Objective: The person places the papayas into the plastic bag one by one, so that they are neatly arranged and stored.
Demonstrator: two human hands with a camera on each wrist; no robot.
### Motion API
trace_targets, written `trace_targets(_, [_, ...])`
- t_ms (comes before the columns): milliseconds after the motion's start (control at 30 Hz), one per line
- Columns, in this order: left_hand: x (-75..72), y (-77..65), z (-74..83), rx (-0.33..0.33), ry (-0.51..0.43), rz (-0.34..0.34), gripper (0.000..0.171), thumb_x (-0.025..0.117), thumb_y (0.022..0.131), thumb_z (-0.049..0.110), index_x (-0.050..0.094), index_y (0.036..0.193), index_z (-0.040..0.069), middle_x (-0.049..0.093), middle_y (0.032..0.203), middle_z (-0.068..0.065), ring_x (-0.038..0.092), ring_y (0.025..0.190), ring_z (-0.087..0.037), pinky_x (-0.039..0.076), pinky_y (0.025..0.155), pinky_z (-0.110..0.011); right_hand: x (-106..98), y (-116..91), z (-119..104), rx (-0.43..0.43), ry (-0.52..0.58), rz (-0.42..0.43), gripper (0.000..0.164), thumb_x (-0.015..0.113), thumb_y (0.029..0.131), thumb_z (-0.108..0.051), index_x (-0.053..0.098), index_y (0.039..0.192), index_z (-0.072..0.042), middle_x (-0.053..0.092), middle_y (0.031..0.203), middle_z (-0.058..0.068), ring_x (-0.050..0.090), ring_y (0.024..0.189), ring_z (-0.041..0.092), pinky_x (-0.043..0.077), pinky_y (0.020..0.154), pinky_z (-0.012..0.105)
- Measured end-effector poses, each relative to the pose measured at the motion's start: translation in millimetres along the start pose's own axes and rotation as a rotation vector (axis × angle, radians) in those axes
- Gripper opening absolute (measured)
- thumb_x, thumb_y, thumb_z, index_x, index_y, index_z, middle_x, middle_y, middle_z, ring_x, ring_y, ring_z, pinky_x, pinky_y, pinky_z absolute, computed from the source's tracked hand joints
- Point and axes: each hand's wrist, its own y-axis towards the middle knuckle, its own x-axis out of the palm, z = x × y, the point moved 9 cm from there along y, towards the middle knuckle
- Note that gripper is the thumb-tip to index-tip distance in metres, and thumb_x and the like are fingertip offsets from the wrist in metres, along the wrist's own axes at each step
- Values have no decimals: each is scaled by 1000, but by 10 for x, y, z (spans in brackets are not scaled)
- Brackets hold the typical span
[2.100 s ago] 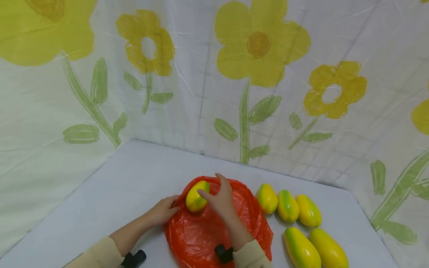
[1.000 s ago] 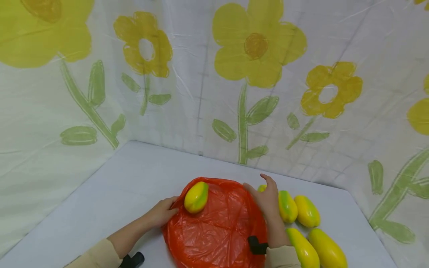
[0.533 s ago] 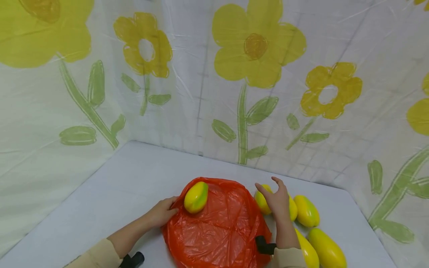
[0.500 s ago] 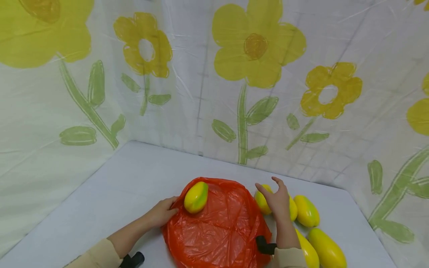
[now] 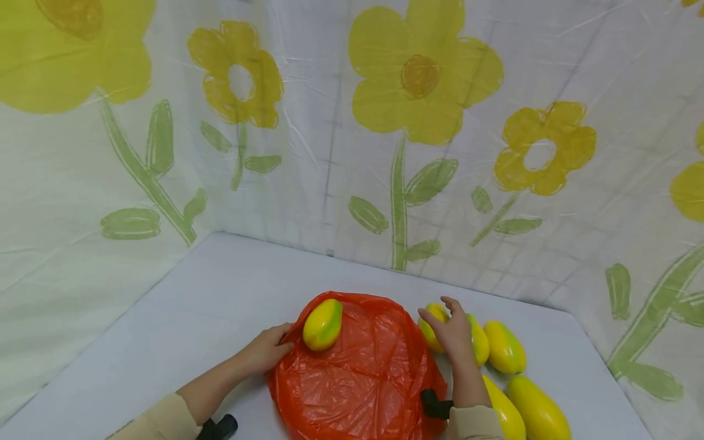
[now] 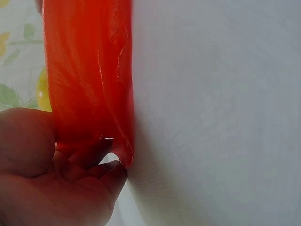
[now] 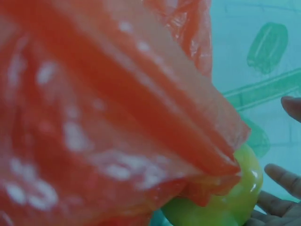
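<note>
A red plastic bag (image 5: 363, 379) lies with its mouth spread wide on the white table. My left hand (image 5: 264, 349) grips its left rim; in the left wrist view the fingers (image 6: 110, 179) are curled at the red film (image 6: 87, 70). Inside the bag, against the far left wall, rests a yellow papaya (image 5: 322, 325) with a green stripe. My right hand (image 5: 455, 335) reaches over a second papaya (image 5: 429, 338) just right of the bag, thumb and fingers spread apart. The right wrist view has that papaya (image 7: 249, 181) partly behind the bag, fingers (image 7: 284, 179) close beside it.
Right of the bag are more papayas: one (image 5: 480, 345) partly behind my right hand, another (image 5: 506, 347) beside it, and two nearer ones (image 5: 505, 412) (image 5: 539, 406). A flower-printed curtain (image 5: 308, 183) hangs behind the table (image 5: 236, 275).
My right hand has left the papaya in the bag and moved right, over the nearest papaya outside, dropping slightly in the last half second. My left hand stays on the bag's rim.
</note>
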Motion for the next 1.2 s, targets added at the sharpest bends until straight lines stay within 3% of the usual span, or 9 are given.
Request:
trace_targets(267, [1, -3, -15, -10, -11, 9, 42, 50, 92, 4, 45, 133, 0, 62, 114, -15, 59, 68, -14, 57, 62, -28, 78, 23, 34, 16, 16, -24, 68, 65, 84, -35, 35, 139, -8, 30, 146, 23, 30, 133, 40, 32, 107, 54])
trace_targets(733, [1, 10, 3, 10, -18, -5, 41, 49, 92, 4, 45, 133, -1, 61, 114, -15, 59, 70, -15, 57, 63, -28, 155, 21, 64, 13, 29, -44, 50, 58, 90, -15, 40, 136, -8, 34, 144, 21, 36, 127, 38, 33, 107, 55])
trace_targets(1000, [0, 4, 2, 9, -10, -5, 41, 49, 92, 4, 46, 132, 0, 61, 114, -15, 59, 70, -15, 57, 64, -28, 226, 19, 99, -5, -63, -52, 60, 59, 90, -24, 34, 142, -11, 33, 146, 19, 37, 125, 39, 35, 104, 58])
trace_targets(1200, [-6, -4, 6, 0, 2, 9, 41, 50, 92, 4, 46, 133, 1, 60, 119, -15, 59, 73, -15, 58, 67, -29, 268, 56, 117, -51, -74, -40, 64, 61, 87, -20, 32, 143, -9, 31, 146, 19, 37, 127, 39, 33, 105, 57])
